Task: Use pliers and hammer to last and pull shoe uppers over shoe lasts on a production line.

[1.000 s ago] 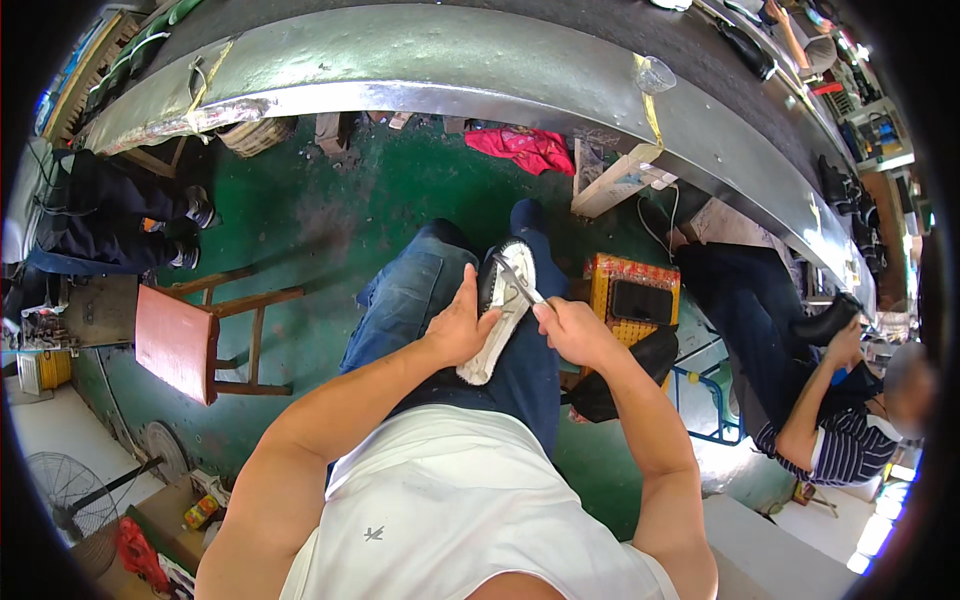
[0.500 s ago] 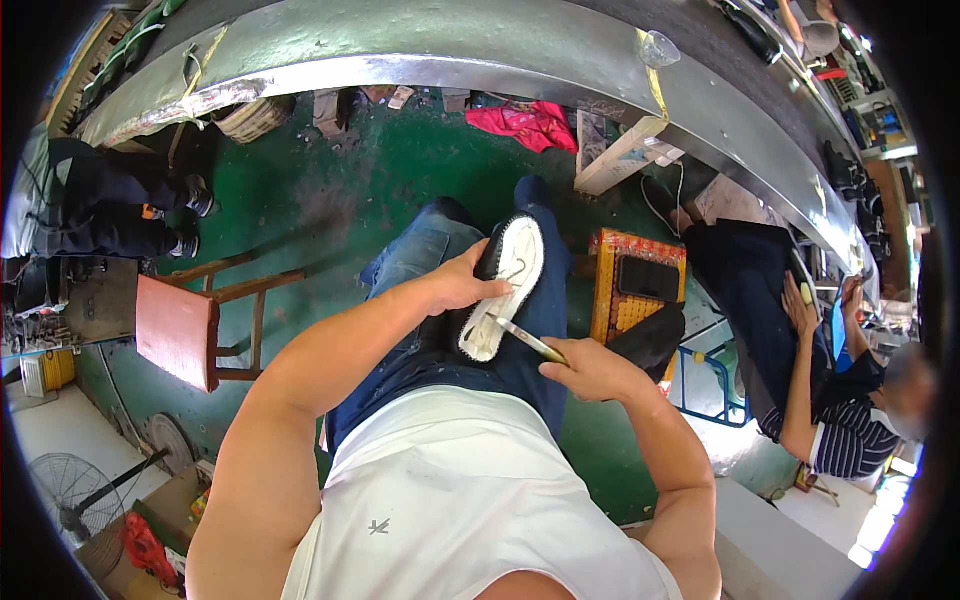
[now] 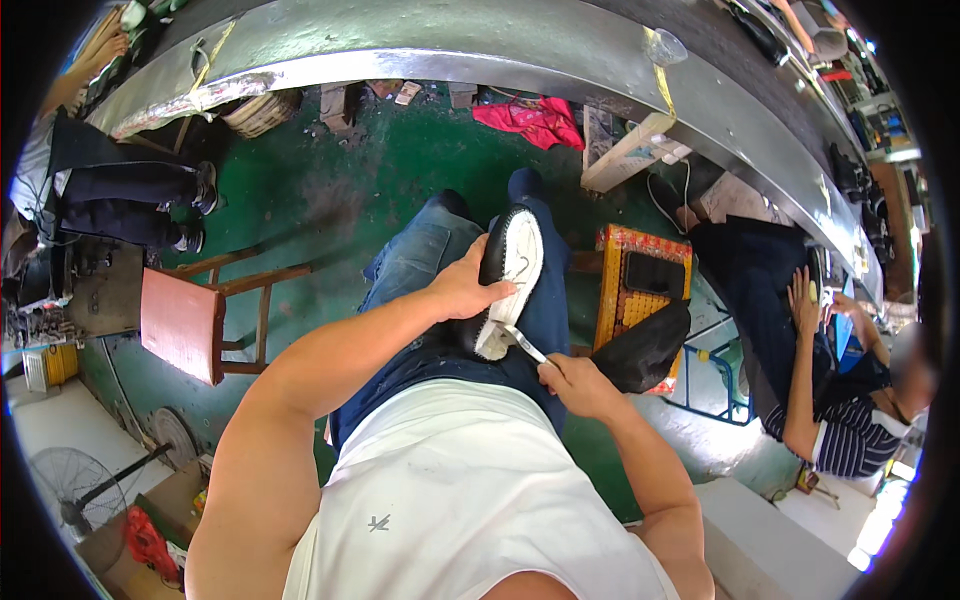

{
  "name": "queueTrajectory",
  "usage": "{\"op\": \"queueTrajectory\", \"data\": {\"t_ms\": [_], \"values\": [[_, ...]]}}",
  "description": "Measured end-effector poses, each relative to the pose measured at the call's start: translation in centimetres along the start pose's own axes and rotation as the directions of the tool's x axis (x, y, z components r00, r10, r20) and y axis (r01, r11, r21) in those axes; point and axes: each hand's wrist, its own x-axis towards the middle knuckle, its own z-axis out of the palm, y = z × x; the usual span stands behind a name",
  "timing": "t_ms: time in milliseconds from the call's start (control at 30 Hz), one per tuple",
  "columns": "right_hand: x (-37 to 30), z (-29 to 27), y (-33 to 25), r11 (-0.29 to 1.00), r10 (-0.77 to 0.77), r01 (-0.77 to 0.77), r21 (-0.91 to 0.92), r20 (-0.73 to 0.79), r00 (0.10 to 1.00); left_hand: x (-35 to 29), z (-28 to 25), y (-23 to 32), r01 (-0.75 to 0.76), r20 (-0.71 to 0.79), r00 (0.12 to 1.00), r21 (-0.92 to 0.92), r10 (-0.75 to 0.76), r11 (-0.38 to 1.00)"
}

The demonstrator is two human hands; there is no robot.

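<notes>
An upturned black shoe [image 3: 521, 240] rests on my jeans-clad lap, its white underside facing up, with a toothed edge and a dark curved line on it. My left hand [image 3: 468, 288] grips the shoe from its left side, thumb laid across the underside. In my right hand [image 3: 583, 384] is a slim hand tool [image 3: 530, 347] with a pale shaft and a short metal head set crosswise, like a small hammer. Its head lies over the lower end of the shoe; whether it touches cannot be seen.
A long metal-edged bench [image 3: 400, 65] spans the far side. To the left stands a wooden stool [image 3: 182, 322]; to the right, a beaded seat [image 3: 622, 315] bears a phone [image 3: 655, 272] and a black piece [image 3: 640, 350]. Another person [image 3: 790, 370] sits at the right.
My right hand has moved slightly down, and the tool's head has moved down and right over the shoe. My left hand keeps its hold. The view has shifted slightly.
</notes>
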Motion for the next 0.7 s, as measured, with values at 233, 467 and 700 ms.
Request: {"op": "queueTrajectory", "data": {"t_ms": [233,467,700], "values": [[0.7,-2.3,1.3,0.780,0.210,-0.465,0.418,0.525,0.825,-1.3,5.4,-9.0,-0.275,-0.083,0.960,-0.078,0.269,0.958],[0.4,-5.3,-0.7,0.822,0.300,-0.460,0.336,0.431,0.851,-1.0,7.8,-8.3,-0.268,-0.226,0.941,-0.040,0.253,0.962],[2.0,-1.9,-1.1,0.994,0.109,-0.109,-0.008,0.106,0.988,-1.1,7.5,-6.5,-0.187,-0.173,0.968,-0.030,0.179,0.982]]}}
